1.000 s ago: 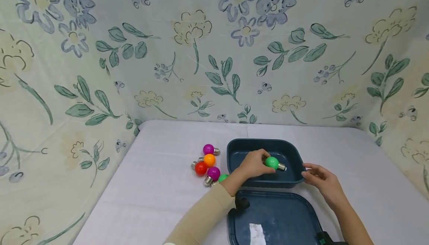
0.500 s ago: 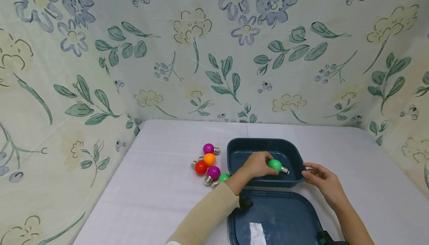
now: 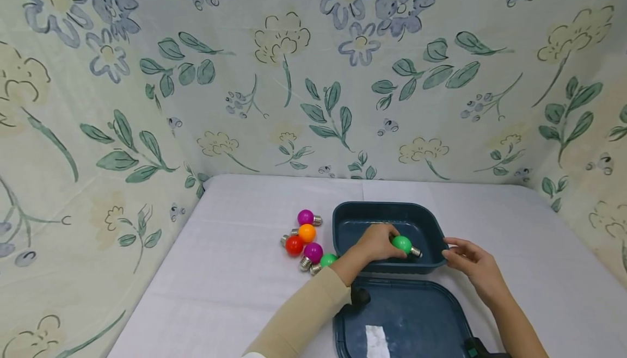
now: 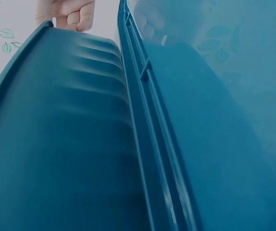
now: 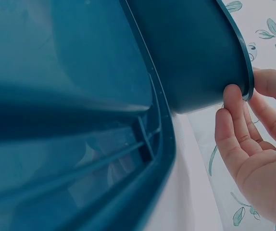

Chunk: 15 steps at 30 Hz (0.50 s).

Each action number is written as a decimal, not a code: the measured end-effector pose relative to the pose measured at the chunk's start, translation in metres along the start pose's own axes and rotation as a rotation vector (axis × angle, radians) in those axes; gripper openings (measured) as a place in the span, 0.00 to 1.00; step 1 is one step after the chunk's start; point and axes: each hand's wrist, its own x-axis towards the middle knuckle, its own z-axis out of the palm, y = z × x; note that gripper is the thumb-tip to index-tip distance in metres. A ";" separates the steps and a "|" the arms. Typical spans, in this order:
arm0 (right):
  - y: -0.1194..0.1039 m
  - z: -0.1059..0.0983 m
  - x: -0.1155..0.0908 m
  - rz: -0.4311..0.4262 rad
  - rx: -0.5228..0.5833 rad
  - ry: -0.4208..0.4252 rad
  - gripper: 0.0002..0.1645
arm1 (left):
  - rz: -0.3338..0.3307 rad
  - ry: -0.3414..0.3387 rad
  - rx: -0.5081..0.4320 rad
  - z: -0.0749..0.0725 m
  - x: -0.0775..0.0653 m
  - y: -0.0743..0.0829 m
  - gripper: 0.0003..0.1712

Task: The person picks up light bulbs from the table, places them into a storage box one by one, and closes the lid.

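Note:
My left hand [image 3: 379, 242] reaches over the near rim of a dark blue plastic box [image 3: 362, 265] and pinches a green light bulb [image 3: 402, 244] low inside it, the metal screw base pointing right. At the box's right end, my right hand [image 3: 472, 264] holds the rim between thumb and fingers; the right wrist view shows this hand [image 5: 258, 130] at the rim corner. In front of the box lies its dark blue lid [image 3: 411, 314], with a white label [image 3: 376, 341]. The left wrist view shows the box's ribbed side [image 4: 75, 96], but not the bulb.
Left of the box lie several coloured bulbs: a purple bulb [image 3: 306, 217], an orange bulb [image 3: 307, 233], a red bulb [image 3: 294, 245], another purple bulb [image 3: 313, 252] and a green bulb [image 3: 327, 260]. A white cloth [image 3: 220, 292] covers the table, with a floral curtain [image 3: 313, 75] behind.
My left hand, with the green bulb, has moved slightly right and down inside the box. The right hand has stayed at the rim.

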 end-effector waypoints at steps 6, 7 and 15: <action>0.001 -0.001 0.001 0.002 0.007 -0.009 0.30 | -0.007 0.000 0.049 0.002 0.001 -0.001 0.25; 0.001 -0.001 0.001 0.000 0.008 -0.008 0.30 | -0.004 -0.002 0.059 0.002 0.002 -0.001 0.25; 0.001 -0.001 0.001 0.007 0.018 -0.007 0.29 | -0.033 -0.020 0.078 0.003 0.002 0.002 0.24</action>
